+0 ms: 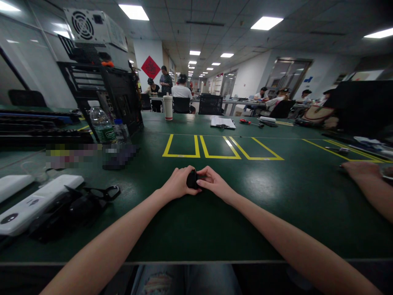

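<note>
A small black rounded object [192, 179] is between my two hands, just above or on the green tabletop; I cannot make out its kind. My left hand [179, 181] wraps round it from the left, with the thumb below and the fingers over the top. From the right, my right hand [213, 182] has its thumb and fingertips pinched against the object's side. Both hands hide much of it. Beyond them, three yellow-taped frames [181, 156] are marked on the table [172, 233].
At left lie a white device [46, 203], black glasses [106, 191] and a dark pouch; a water bottle [102, 123] stands by an open computer case [123, 98]. Farther back are a white cup [168, 107], a clipboard [223, 122] and a screwdriver [245, 121]. Another person's hand [360, 170] rests at right.
</note>
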A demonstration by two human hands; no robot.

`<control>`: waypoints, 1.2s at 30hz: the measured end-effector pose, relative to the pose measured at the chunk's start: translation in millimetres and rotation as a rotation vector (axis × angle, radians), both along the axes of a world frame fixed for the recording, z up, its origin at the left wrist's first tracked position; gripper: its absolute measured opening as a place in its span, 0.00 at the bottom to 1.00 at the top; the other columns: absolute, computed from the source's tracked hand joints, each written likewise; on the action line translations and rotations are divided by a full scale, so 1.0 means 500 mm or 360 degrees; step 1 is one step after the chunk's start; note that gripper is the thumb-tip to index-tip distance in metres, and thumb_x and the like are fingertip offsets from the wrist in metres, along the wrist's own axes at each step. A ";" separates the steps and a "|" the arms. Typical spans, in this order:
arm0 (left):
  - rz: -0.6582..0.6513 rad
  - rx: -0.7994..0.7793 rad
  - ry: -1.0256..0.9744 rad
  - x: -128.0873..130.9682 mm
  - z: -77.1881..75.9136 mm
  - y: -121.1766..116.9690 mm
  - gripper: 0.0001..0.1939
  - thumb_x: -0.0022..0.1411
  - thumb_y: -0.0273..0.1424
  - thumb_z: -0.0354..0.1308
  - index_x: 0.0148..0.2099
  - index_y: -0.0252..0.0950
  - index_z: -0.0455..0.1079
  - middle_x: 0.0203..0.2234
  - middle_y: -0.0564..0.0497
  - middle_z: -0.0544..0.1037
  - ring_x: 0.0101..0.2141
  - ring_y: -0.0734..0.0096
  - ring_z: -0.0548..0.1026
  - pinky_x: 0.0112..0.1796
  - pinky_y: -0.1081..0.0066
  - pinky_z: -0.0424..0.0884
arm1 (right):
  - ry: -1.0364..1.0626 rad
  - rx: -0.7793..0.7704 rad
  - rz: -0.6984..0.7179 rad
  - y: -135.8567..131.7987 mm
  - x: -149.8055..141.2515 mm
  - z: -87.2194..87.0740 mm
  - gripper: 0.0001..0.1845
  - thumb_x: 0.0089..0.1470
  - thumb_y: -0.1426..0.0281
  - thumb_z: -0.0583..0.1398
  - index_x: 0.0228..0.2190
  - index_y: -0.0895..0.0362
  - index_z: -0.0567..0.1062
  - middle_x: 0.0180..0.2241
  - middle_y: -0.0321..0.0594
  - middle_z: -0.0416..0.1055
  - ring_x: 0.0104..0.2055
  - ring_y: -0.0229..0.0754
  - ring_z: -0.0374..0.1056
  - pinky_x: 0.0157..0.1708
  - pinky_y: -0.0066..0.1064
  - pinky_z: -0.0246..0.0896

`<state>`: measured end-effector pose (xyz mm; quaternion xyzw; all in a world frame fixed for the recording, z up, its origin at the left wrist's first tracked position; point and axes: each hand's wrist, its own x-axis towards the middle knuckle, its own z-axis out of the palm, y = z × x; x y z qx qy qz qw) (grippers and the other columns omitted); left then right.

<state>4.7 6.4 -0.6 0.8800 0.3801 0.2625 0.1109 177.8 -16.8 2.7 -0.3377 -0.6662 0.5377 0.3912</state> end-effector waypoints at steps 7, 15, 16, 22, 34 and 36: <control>0.0011 0.0000 0.0010 0.000 0.003 -0.002 0.28 0.43 0.45 0.58 0.45 0.37 0.57 0.34 0.49 0.69 0.35 0.63 0.68 0.36 0.64 0.59 | -0.0081 -0.0011 -0.0084 0.009 0.002 -0.008 0.16 0.45 0.69 0.58 0.38 0.55 0.62 0.41 0.39 0.62 0.45 0.41 0.61 0.45 0.39 0.57; 0.0049 0.0023 0.0031 0.003 0.000 -0.001 0.29 0.41 0.43 0.59 0.44 0.37 0.57 0.34 0.49 0.69 0.35 0.62 0.68 0.36 0.65 0.59 | 0.0011 -0.0014 -0.0010 0.003 0.002 -0.005 0.16 0.43 0.70 0.59 0.36 0.55 0.62 0.40 0.38 0.62 0.43 0.41 0.62 0.44 0.39 0.58; 0.0045 0.0024 0.0028 0.003 0.000 -0.001 0.29 0.41 0.44 0.59 0.44 0.37 0.57 0.34 0.49 0.69 0.34 0.62 0.68 0.36 0.65 0.59 | 0.0021 -0.0011 -0.0011 0.002 0.001 -0.003 0.15 0.44 0.70 0.59 0.36 0.55 0.62 0.39 0.37 0.62 0.43 0.40 0.62 0.43 0.38 0.59; 0.0008 -0.0008 0.0000 0.001 0.002 -0.001 0.28 0.42 0.44 0.58 0.44 0.37 0.57 0.34 0.49 0.69 0.35 0.63 0.68 0.36 0.65 0.59 | -0.0042 -0.0027 -0.0030 0.002 0.001 0.000 0.14 0.45 0.69 0.58 0.37 0.55 0.62 0.41 0.38 0.61 0.44 0.40 0.62 0.44 0.38 0.58; 0.0030 -0.0048 0.0029 0.001 0.011 -0.008 0.28 0.42 0.43 0.59 0.44 0.37 0.57 0.35 0.49 0.69 0.36 0.61 0.68 0.37 0.64 0.59 | 0.0023 -0.0037 -0.0026 0.000 -0.001 -0.001 0.15 0.43 0.70 0.59 0.35 0.55 0.62 0.41 0.37 0.62 0.44 0.41 0.62 0.44 0.39 0.59; 0.0049 -0.0054 0.0031 0.002 0.011 -0.008 0.28 0.42 0.43 0.59 0.44 0.37 0.57 0.35 0.49 0.69 0.36 0.61 0.68 0.37 0.63 0.59 | 0.0037 -0.0029 -0.0028 0.001 -0.002 -0.002 0.14 0.43 0.69 0.59 0.34 0.55 0.62 0.39 0.37 0.63 0.43 0.40 0.62 0.44 0.39 0.59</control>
